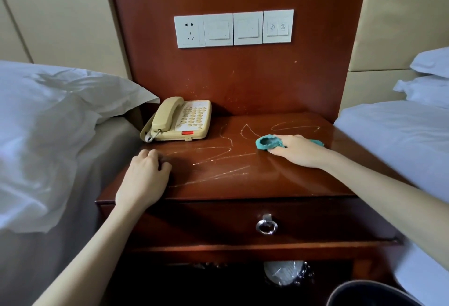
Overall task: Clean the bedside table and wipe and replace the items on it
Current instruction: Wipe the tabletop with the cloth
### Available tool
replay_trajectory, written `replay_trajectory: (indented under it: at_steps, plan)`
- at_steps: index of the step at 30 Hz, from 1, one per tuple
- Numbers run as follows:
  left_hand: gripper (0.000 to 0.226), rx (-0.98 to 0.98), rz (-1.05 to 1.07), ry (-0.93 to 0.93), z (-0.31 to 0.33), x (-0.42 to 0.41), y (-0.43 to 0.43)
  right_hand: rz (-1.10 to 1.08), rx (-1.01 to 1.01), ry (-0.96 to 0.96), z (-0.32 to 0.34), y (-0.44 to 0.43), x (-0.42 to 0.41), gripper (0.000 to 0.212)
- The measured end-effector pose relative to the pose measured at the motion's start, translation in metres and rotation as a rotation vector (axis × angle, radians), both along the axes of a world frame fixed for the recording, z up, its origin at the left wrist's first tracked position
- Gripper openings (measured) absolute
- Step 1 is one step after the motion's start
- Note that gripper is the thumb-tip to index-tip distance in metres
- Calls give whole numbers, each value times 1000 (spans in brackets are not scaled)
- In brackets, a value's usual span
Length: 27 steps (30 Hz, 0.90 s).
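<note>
On the right rear of the table top: your right hand (300,151), palm down, fingers bent over a bunched teal cloth (267,142) and pressing it to the wood; a corner of the cloth shows past the far side of the hand. Item, left hand (145,175): fingers curled under, nothing held as far as can be seen, resting on the front left of the bedside table (279,184), good as a brace. Item, pale zigzag streaks (218,156): they run across the middle of the top from near the cloth toward the left hand, and one loop lies behind the cloth; judged to be the part not yet wiped. Spread the cloth flatter under your palm if you can, sweep in overlapping passes from the back edge to the front, and lift the left hand clear when you reach its patch. Item, telephone (181,119): cream, handset on its cradle, standing at the back left corner, well apart from the cloth; judged to need lifting, wiping beneath and setting back; mind the coiled cord (147,136). Item, drawer ring pull (266,224): below the front edge, neither hand on it
</note>
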<state>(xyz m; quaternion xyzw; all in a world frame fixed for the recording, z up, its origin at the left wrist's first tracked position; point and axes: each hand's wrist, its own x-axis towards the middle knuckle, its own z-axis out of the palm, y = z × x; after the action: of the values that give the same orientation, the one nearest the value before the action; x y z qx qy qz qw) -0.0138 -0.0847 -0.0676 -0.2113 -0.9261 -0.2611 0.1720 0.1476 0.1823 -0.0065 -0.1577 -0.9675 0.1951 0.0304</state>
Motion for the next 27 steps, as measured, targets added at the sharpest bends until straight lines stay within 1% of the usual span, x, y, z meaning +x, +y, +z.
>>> replay_trajectory:
  at_steps: [4, 9, 16, 19, 21, 25, 27]
  plan:
    - [19, 6, -4, 9, 0, 1, -1, 93, -68, 3, -7, -23, -2, 43]
    - [15, 9, -23, 15, 0, 2, -2, 242, -86, 11, -18, -45, -1, 40]
    - [19, 2, -18, 15, 0, 2, -2, 437, -83, 75, -33, -66, 1, 38]
    - [20, 9, -21, 10, 1, 3, -2, 438, -118, 66, -38, -66, -1, 33]
    - [22, 11, -25, 8, 1, 3, -2, 432, -154, 46, -38, -63, -4, 33]
    - [22, 15, -27, 13, 1, 4, -3, 490, -124, 54, -34, -55, -13, 44]
    - [22, 13, -28, 19, 1, 4, -3, 475, -128, 61, -31, -52, -20, 48]
